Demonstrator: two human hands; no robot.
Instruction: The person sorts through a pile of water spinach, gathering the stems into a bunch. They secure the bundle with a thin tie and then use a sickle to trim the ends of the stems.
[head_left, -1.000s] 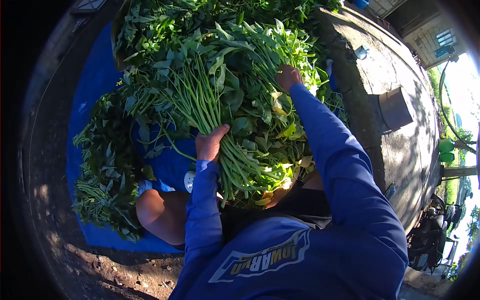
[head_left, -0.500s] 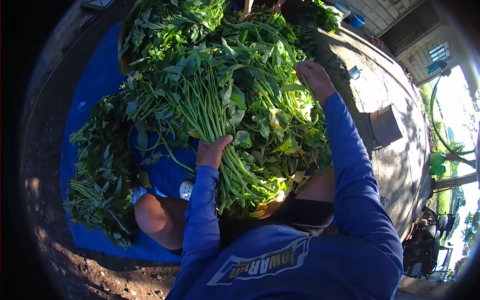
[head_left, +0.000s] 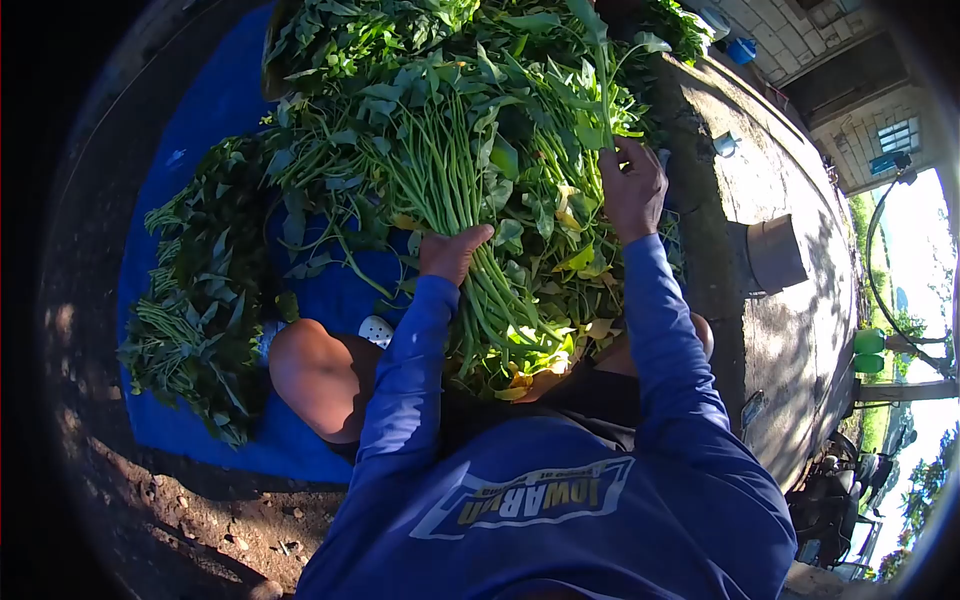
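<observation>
Flat blue sheet [head_left: 320, 290]: under the long-stemmed green leafy bundle [head_left: 440, 180].
Dark-green leafy pile [head_left: 200, 300]: left of the bundle.
Bundle: grasped in the left hand [head_left: 452, 253].
1 leafy green stem [head_left: 605, 90]: right of the bundle, pinched by the right hand [head_left: 633, 188].

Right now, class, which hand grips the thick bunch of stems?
The left hand, closed around the thick bunch of stems; the right hand holds only a slender leafy sprig.
</observation>
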